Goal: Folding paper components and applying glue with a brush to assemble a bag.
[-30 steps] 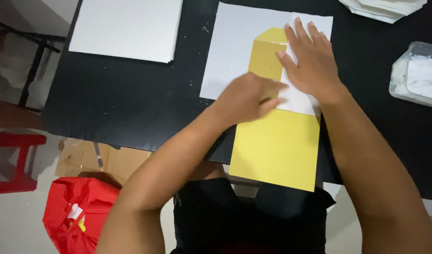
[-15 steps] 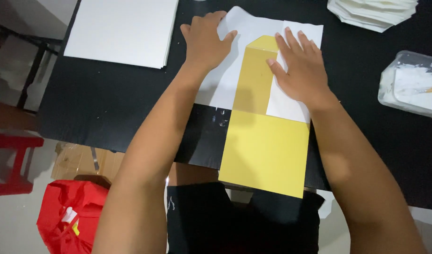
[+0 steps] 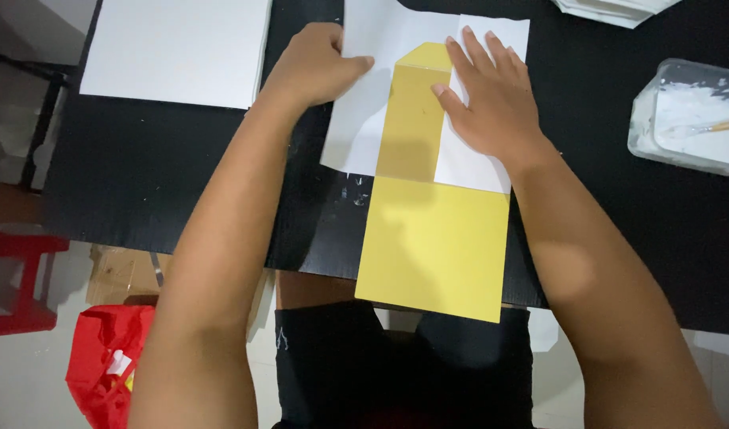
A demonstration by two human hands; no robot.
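A yellow paper sheet [image 3: 432, 238] lies on the black table [image 3: 182, 183], its near end hanging over the table's front edge. Its far part is narrower, with white flaps [image 3: 356, 127] folded in from both sides and a pointed tip at the top. My right hand [image 3: 491, 103] presses flat, fingers spread, on the right white flap beside the yellow strip. My left hand [image 3: 317, 67] rests on the left white flap at its far left edge, fingers curled; whether it pinches the paper I cannot tell.
A stack of white sheets [image 3: 174, 52] lies at the far left of the table. A clear plastic tub of white paste [image 3: 686, 119] with a brush stands at the right. More folded white paper [image 3: 619, 9] sits at the far right edge. On the floor are a red bag [image 3: 102, 365] and a red stool [image 3: 15, 278].
My left hand moved from the middle of the yellow strip up and to the left, onto the left white flap. My right hand stayed pressed on the right flap.
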